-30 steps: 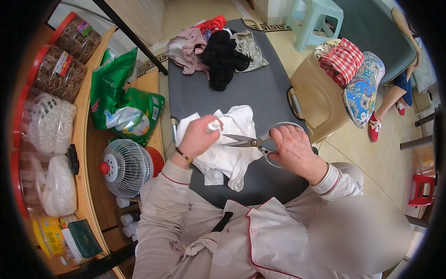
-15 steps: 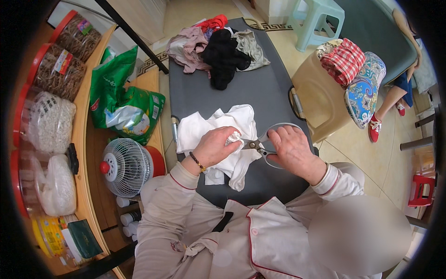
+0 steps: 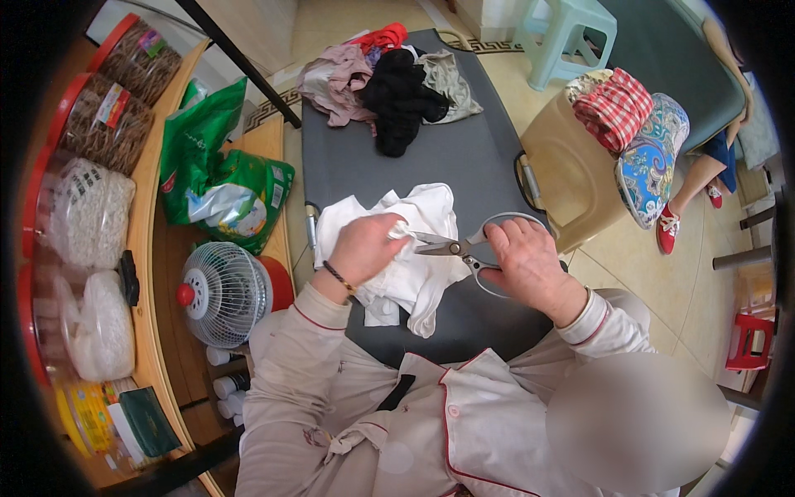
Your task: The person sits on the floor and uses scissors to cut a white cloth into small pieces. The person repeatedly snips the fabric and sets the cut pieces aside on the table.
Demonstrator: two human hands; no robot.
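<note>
White cloth [image 3: 426,207] lies crumpled on the grey cot [image 3: 489,149] in front of me. My left hand [image 3: 368,248] is closed, pinching a bunched bit of that cloth between thumb and fingers. In my right hand [image 3: 530,269] is a pair of grey-handled scissors [image 3: 460,248], fingers through the loops. The blades are slightly apart and point left, their tips beside the pinched cloth. Part of the cloth is hidden under my left hand.
Pink, red, black and grey clothes [image 3: 402,91] are heaped at the cot's far end. A small fan [image 3: 224,294] and a green bag [image 3: 240,199] stand left by a shelf of jars. At right are a beige bin [image 3: 571,178], a green stool [image 3: 563,41] and another person's leg [image 3: 696,182].
My left hand has drawn left and up with the cloth, away from the scissors' pivot, so more of the blades shows. My right hand has shifted slightly.
</note>
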